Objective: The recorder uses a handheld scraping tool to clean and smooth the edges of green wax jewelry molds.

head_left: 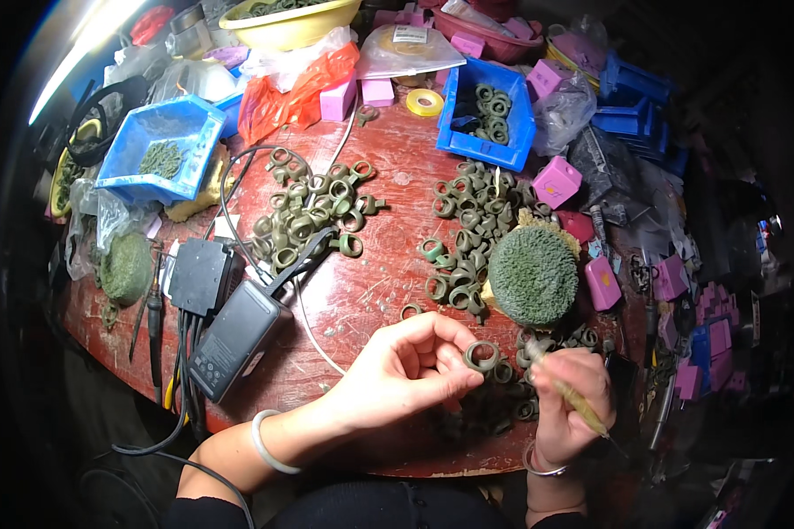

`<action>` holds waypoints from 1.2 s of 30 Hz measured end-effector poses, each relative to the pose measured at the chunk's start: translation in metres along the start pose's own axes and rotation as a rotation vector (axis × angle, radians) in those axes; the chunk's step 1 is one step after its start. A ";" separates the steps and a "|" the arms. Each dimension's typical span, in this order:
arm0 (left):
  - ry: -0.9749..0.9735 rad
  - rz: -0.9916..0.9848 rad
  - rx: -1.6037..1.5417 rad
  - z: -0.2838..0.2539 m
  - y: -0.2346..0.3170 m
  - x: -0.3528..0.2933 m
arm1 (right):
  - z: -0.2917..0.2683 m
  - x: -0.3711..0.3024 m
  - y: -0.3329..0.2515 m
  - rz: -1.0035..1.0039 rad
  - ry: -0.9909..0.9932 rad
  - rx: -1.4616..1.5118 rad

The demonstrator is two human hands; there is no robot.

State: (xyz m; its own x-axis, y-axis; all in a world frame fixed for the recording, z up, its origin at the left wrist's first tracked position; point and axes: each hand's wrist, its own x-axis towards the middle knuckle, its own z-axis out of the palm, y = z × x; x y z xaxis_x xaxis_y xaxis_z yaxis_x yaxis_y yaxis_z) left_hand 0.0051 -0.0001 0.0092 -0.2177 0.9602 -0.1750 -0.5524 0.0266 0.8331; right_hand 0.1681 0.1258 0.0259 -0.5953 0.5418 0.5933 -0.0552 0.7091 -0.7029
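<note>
While the left hand [410, 366] pinches a green ring [482, 356] just below the round green pad [533, 275], the right hand [569, 401] grips a thin tool [566, 391] beside it, ring piles above.

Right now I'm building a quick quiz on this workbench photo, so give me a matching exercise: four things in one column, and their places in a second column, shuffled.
Things:
1. green ring
2. thin pen-like tool
3. round green bristly pad
4. roll of yellow tape

Places:
A. on the red table, just above the right hand
B. pinched in the fingertips of the left hand
C. far side of the table, left of the blue bin that holds rings
D. gripped in the right hand

Pairs: 1-B, 2-D, 3-A, 4-C
</note>
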 end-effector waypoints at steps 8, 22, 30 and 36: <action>-0.106 -0.061 -0.192 -0.006 0.002 0.004 | -0.001 -0.002 0.000 0.161 0.074 -0.107; 0.086 -0.184 -0.320 0.001 0.002 0.006 | 0.005 0.002 0.008 0.119 -0.370 -0.833; 0.113 -0.194 -0.050 0.001 0.000 0.006 | 0.006 -0.003 0.005 0.259 -0.150 0.126; -0.040 0.034 0.201 0.000 -0.014 0.005 | 0.005 -0.003 0.001 0.220 -0.210 0.234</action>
State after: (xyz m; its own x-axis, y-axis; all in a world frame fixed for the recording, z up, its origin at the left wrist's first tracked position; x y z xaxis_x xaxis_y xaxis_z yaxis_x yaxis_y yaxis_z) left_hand 0.0116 0.0042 -0.0035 -0.1993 0.9716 -0.1274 -0.3725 0.0452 0.9269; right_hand 0.1657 0.1227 0.0217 -0.7633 0.5481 0.3420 -0.0750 0.4506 -0.8896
